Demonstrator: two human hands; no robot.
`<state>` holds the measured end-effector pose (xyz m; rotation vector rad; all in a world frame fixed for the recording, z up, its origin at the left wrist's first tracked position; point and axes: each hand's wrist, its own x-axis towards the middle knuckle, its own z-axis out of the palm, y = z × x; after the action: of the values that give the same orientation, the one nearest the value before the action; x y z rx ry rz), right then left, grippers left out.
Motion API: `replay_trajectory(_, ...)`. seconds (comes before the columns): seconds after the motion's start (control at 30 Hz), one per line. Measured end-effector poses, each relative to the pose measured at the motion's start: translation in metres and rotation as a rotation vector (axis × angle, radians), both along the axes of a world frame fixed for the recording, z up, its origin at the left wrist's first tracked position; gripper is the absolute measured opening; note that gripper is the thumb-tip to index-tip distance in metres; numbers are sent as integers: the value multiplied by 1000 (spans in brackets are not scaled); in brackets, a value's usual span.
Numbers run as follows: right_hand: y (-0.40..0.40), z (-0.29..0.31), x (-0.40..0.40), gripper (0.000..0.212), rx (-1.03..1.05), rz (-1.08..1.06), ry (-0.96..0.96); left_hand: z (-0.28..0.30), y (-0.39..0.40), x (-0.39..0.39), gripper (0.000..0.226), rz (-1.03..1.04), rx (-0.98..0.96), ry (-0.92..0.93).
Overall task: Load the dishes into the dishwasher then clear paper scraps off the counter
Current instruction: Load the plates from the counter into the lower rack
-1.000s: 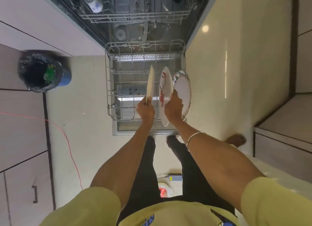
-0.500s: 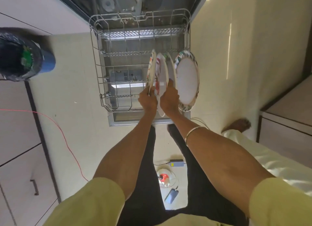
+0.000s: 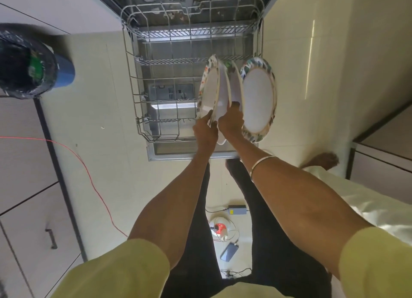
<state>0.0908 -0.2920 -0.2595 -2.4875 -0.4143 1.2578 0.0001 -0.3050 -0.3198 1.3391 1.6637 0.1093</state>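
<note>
Plates [image 3: 258, 97] on edge over right side of pulled-out dishwasher rack [image 3: 133, 90]. Left hand [image 3: 205, 132] pinching lower rim of leftmost plate [image 3: 209, 90]. Right hand [image 3: 230, 122] gripping remaining plates, just beside. Lined bin [image 3: 29, 61] well left of rack.

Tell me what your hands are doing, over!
Left hand grips the leftmost plate on edge. Right hand holds the other plates. All above the pulled-out rack, none slotted yet. Nothing in the way.
</note>
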Motion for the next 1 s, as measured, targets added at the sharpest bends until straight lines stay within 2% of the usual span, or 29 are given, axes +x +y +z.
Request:
replay_trajectory(0.07, -1, 6, -4, 45, 27, 12, -19, 10, 0, -3, 39, -28, -16, -24)
replay_trajectory(0.17, -13, 11, -14, 58, 178, 64, -78, 33, -2, -4, 44, -81, -10, -106)
replay_trajectory(0.3, -28, 19, -29, 62, 284, 123, -180, 46, -10, -13, 40, -91, -18, -167)
replay_trajectory(0.33, -30, 21, -32, 64, 298, 126, -202, 44, -13, -17, 45, -84, -14, -177)
replay_trajectory(0.43, -37, 26, -37, 63, 346, 163, -248, 48, -17, -25, 78, -65, -39, -167)
replay_trajectory(0.47, -39, 29, -37, 62, 342, 200, -246, 44, -18, -30, 80, -92, -24, -144)
replay_trajectory(0.6, -49, 37, -42, 62, 346, 245, -282, 47, -21, -44, 54, -308, 90, -83)
replay_trajectory(0.7, -59, 37, -45, 72, 364, 318, -321, 67, -20, -53, 50, -316, 102, -66)
replay_trajectory(0.8, -72, 37, -48, 58, 312, 369, -345, 80, -20, -66, 48, -384, 130, -61)
replay_trajectory(1.0, -95, 49, -55, 55, 294, 448, -398, 97, -36, -95, 48, -454, 160, 1)
